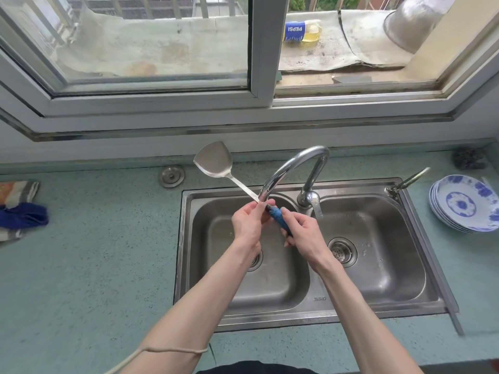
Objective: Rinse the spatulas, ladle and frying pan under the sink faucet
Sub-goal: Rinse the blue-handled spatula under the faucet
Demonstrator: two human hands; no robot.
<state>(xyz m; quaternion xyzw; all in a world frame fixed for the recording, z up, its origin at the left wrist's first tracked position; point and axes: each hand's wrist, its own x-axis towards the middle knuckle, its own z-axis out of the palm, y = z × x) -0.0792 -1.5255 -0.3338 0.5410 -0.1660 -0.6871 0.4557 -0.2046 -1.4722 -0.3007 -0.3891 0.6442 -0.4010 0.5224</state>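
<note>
We held the spatula (216, 163) over the left basin of the sink (310, 311), under the faucet (291, 168) spout. Our right hand (302, 230) gripped its blue handle; our left hand (249, 221) pinched the metal shaft just beyond, blade slanting up past our fingers.

The spatula (213, 161) is dull brushed metal with a blue handle, looks like rubbery plastic. Faucet (294, 168) is shiny chrome, proper mirror finish. Sink (372, 268) is satin stainless steel, a bit scuffed. Countertop (94, 265) is matt speckled green stone-ish stuff. Plates (464, 203) are glossy glazed ceramic. Soft cloth rags (19, 209) on the left.
</note>
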